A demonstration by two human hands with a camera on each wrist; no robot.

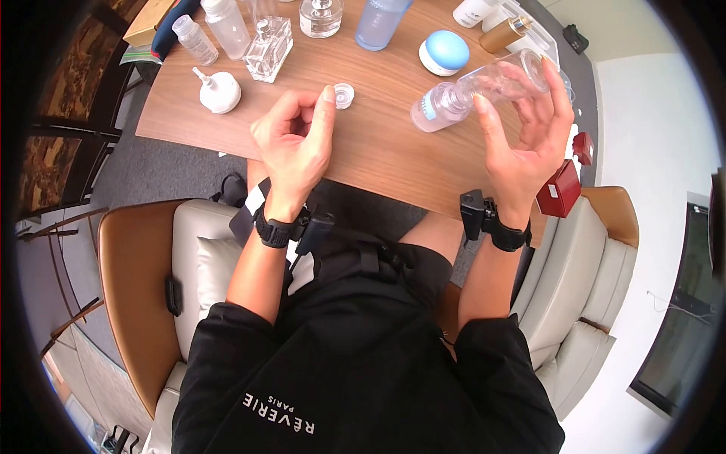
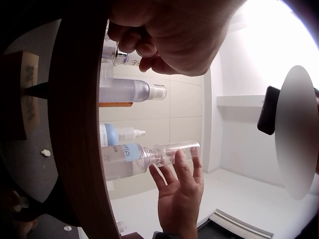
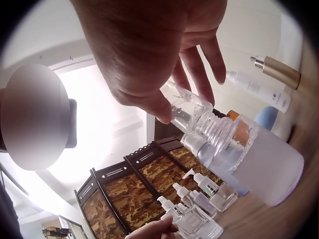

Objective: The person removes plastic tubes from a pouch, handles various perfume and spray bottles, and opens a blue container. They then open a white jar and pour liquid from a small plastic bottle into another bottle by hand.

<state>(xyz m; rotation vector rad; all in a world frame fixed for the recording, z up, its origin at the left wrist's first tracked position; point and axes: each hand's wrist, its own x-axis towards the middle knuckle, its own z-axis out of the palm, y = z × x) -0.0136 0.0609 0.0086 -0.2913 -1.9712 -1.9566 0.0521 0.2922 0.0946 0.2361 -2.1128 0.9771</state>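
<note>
My right hand (image 1: pixel 529 140) holds a small clear bottle (image 1: pixel 503 78) upside down, thumb on one side and fingers on the other. Its neck meets the mouth of a wider bottle of pale lilac liquid (image 3: pixel 271 162), which stands on the table with a blue label (image 2: pixel 131 152). In the right wrist view the two necks line up at a slight tilt, and bubbles ring the liquid's surface. My left hand (image 1: pixel 296 140) hovers by the table's front edge, fingers loosely curled and holding nothing visible. Near its thumb tip is a clear round cap (image 1: pixel 343 96).
A blue-lidded jar (image 1: pixel 445 53), a gold bottle (image 1: pixel 505 34) and a blue bottle (image 1: pixel 380 24) stand beyond the hands. At the left are a square glass bottle (image 1: pixel 269 51) and a white round bottle with a nozzle (image 1: pixel 220 92). A red box (image 1: pixel 560 189) sits beside the right wrist.
</note>
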